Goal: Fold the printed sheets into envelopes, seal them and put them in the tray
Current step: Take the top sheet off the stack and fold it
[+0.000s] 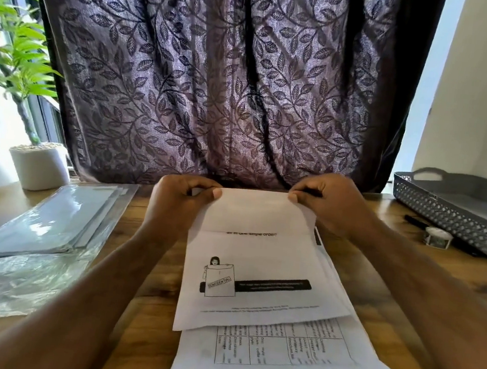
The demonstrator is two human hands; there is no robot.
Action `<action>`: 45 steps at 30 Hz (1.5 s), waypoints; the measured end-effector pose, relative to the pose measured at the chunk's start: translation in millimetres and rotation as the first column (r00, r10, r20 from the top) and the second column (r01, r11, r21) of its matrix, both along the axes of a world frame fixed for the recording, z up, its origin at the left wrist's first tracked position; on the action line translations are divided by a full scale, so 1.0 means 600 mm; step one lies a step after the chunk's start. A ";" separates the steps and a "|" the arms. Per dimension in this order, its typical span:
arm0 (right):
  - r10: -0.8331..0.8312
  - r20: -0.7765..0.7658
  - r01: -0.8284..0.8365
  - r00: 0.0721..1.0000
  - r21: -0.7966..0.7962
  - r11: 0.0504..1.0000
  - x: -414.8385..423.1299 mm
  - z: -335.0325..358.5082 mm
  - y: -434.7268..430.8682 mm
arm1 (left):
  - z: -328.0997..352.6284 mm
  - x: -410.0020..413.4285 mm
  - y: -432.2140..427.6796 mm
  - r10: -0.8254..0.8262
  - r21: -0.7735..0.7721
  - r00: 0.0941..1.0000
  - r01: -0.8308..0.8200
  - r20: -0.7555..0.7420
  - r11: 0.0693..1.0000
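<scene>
Stacked printed sheets (277,365) lie bottom centre on the counter (145,309). Left hand (174,204) and right hand (333,202) have fingers (215,194) clamped on the far corners of the top sheet (257,273), its far part turned over. I'd square the side edges before creasing. The tray (443,211) sits middle right.

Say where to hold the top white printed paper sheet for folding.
Pinch its two far corners, one from each side: the top white printed paper sheet rests on a paper stack, only edges free; left hand and right hand pinch there.
</scene>
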State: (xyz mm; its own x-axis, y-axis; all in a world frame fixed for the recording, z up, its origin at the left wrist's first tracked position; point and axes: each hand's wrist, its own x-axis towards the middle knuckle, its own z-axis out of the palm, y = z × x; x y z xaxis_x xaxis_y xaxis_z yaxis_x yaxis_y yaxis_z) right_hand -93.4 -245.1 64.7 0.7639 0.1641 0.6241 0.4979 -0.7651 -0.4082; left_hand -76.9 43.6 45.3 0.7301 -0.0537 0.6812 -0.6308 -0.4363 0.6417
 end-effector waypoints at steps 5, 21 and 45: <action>0.028 -0.036 -0.024 0.999 0.110 0.994 -0.005 0.000 -0.027 | 0.002 0.005 -0.001 0.017 0.040 0.999 -0.015 -0.051 0.999; 0.099 0.120 -0.105 0.988 0.048 0.993 -0.047 0.011 0.044 | 0.017 -0.040 -0.058 0.080 0.514 0.862 -0.370 0.501 0.774; 0.385 -0.152 -0.166 0.910 0.718 0.676 -0.015 -0.031 -0.017 | -0.005 0.009 0.006 -0.338 -0.287 0.897 0.257 -0.284 0.923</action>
